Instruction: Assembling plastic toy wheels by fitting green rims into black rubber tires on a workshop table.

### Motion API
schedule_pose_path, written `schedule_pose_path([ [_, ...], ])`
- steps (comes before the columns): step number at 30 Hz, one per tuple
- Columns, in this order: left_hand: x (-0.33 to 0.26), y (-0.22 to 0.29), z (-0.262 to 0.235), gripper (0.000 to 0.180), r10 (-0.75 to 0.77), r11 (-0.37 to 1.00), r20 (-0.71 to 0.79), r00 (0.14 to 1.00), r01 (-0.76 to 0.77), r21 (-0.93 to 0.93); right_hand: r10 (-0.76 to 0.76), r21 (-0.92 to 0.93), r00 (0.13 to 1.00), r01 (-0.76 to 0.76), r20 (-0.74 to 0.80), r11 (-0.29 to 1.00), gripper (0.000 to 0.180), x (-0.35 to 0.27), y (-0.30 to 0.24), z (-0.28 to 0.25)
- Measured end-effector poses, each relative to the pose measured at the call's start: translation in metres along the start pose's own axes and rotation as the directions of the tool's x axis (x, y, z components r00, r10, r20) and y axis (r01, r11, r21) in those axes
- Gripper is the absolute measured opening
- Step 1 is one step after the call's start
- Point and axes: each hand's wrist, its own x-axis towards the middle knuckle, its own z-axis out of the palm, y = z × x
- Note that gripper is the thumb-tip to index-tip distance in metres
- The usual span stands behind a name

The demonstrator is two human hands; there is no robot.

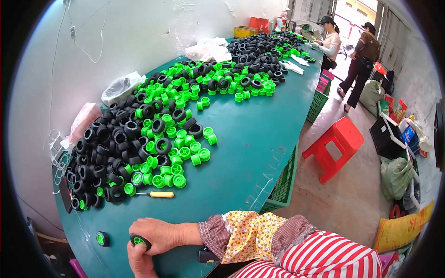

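Observation:
Over the near edge of the table, both my hands close around a small black tyre with a green wheel rim inside it (140, 241). My right hand (160, 233) wraps over the tyre from the right, its forearm in a patterned sleeve. From below, my left hand (140, 263) presses against the same wheel; most of its fingers are hidden. Just to the left lies another wheel, a tyre fitted on a green rim (102, 239). Beyond my hands rests a screwdriver with a yellow handle (161, 194), beside a heap of black tyres (118, 136) and green rims (184, 153).
The long green table (245, 139) runs away toward another heap of tyres and rims (255, 51). A white plastic bag (121, 88) stands by the wall. On the right are a red stool (334, 149), green crates (283, 183), sacks, and two people at the far end.

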Motion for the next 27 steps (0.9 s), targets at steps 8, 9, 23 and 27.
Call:
schedule_pose_path([
  [8,0.009,-0.001,0.015,0.035,0.008,0.987,-0.177,0.984,-0.036,-0.155,0.214,0.074,0.977,-0.212,-0.024,0.975,0.035,0.005,0.003,-0.004],
  [9,0.010,0.002,0.011,0.032,-0.003,1.000,-0.173,0.985,-0.002,-0.028,0.184,0.118,0.983,-0.185,0.022,0.976,0.041,0.005,0.003,-0.012],
  [23,0.008,0.005,0.014,0.031,-0.006,0.885,-0.260,0.966,0.126,0.447,0.431,0.656,0.878,-0.451,0.207,0.605,0.041,0.003,0.006,-0.001],
  [27,0.012,0.001,0.022,0.022,0.166,0.824,-0.273,0.948,0.019,0.566,0.477,0.696,0.850,-0.483,0.225,0.532,0.040,0.003,0.008,-0.006],
])
